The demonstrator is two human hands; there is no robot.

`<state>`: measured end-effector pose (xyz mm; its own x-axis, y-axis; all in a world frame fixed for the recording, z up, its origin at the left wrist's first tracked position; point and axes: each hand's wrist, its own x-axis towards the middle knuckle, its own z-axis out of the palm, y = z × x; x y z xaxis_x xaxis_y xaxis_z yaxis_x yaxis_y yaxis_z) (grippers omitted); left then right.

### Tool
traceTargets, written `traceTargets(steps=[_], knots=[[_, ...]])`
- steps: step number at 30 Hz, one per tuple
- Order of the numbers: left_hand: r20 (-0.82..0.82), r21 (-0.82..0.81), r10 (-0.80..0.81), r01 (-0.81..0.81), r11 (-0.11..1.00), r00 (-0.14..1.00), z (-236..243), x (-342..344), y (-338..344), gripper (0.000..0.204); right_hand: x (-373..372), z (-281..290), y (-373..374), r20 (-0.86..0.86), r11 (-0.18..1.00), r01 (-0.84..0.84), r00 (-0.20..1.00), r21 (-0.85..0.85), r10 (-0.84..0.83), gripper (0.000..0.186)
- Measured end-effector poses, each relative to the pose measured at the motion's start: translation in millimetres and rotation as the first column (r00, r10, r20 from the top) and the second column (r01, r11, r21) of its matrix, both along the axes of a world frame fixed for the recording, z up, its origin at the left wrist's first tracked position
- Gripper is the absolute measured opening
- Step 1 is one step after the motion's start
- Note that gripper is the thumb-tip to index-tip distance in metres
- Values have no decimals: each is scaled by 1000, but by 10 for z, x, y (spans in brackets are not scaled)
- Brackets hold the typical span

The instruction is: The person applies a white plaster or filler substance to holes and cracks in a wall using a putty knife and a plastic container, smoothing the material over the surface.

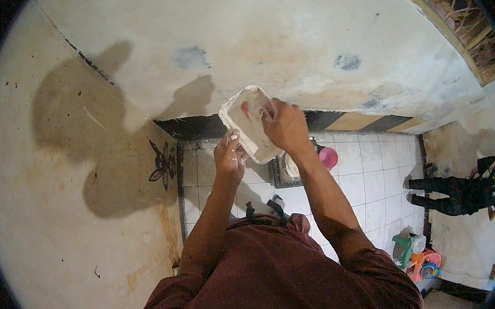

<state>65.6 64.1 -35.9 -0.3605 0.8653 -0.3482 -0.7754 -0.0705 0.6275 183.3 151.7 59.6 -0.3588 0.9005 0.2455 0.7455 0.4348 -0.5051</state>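
A shallow, rectangular container (244, 132), its rim caked with a whitish paste, is held up and tilted in front of the wall. My left hand (229, 156) grips its lower left side, with white smears on the fingers. Over the container's right part is my right hand (287, 126), its fingers curled down toward the inside. Whatever those fingers hold, if anything, is hidden by the hand and blurred. Below, a dark-edged square tray (290, 184) with whitish stuff in it lies on the floor, partly covered by my right forearm.
A pink bowl or bucket (328, 158) sits beside the tray on the white tiled floor (371, 174). The wall ahead (285, 41) has grey patches. At right, a person in dark clothes (457, 193) stands near the far wall. Green (403, 249) and orange (423, 264) plastic things lie lower right.
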Motion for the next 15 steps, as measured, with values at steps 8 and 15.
traceTargets(steps=[8,15], knots=[[11,24,6,-7,1000,1000,-67,-21,-45,31,-114,34,-228,-36,989,-149,988,-2,149,20],[-18,-37,-2,2,999,1000,-1,14,-52,34,-107,-14,-209,8,991,-131,991,8,131,19]])
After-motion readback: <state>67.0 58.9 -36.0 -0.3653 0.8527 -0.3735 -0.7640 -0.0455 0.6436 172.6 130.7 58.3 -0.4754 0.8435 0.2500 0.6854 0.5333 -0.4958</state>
